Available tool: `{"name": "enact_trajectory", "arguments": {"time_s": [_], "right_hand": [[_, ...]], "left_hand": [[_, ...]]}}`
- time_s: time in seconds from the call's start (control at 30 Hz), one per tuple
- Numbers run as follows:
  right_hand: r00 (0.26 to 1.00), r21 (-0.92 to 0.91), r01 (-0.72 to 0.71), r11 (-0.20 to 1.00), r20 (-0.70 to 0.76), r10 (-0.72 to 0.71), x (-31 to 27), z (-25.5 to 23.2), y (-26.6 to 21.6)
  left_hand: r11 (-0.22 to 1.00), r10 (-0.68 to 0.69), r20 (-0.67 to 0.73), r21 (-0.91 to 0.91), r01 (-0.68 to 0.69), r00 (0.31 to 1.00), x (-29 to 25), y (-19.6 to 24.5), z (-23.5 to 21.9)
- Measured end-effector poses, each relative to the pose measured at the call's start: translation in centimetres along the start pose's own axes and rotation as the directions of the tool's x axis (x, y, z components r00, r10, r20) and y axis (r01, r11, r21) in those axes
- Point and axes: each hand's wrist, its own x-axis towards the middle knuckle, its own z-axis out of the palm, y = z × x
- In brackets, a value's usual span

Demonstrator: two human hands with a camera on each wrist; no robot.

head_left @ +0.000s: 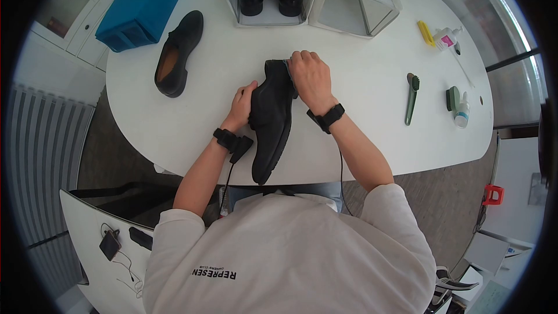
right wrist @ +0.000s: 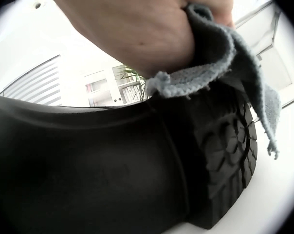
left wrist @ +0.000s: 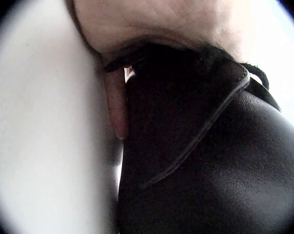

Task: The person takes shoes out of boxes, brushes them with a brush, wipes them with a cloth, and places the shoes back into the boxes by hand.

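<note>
A black leather shoe (head_left: pixel 272 110) is tilted on its side between both hands, toe toward the person and heel away. My left hand (head_left: pixel 240 108) grips it at the opening; the left wrist view shows a dark lace and the shoe's upper (left wrist: pixel 244 161) close below the palm. At the heel end, my right hand (head_left: pixel 312 78) holds a grey-blue cloth (right wrist: pixel 200 80) bunched in its fingers. The cloth lies against the edge of the treaded heel (right wrist: pixel 225 151) in the right wrist view. A second black shoe (head_left: pixel 189 40) stands upright on the table, left of the hands.
A blue fabric box (head_left: pixel 142 6) sits at the back left. Two white boxes (head_left: pixel 270 21) (head_left: pixel 354 23) stand at the back, the left one with black shoes inside. To the right lie a green brush (head_left: pixel 412 102), a yellow tool (head_left: pixel 426 33), a pump bottle (head_left: pixel 446 39) and a small bottle (head_left: pixel 462 113).
</note>
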Motion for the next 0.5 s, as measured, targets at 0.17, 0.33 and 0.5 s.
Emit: {"name": "enact_trajectory", "arguments": {"time_s": [0.17,0.33,0.5], "right_hand": [[0.999,0.058,-0.007,0.998,-0.042,0.009,-1.0,-0.9,-0.7],[0.995,0.097,0.066,0.993,-0.075,-0.059,-2.2,-1.3,-0.9],[0.992,0.118,0.104,0.988,-0.078,-0.095,-2.5,-1.8,-0.7]], "left_hand": [[0.996,0.054,-0.002,0.071,-0.054,0.999,0.1,-0.5,-0.2],[0.997,0.026,-0.005,0.071,-0.026,1.000,0.1,-0.2,-0.2],[0.986,0.139,-0.007,0.092,-0.138,0.990,0.1,-0.5,-0.1]]}}
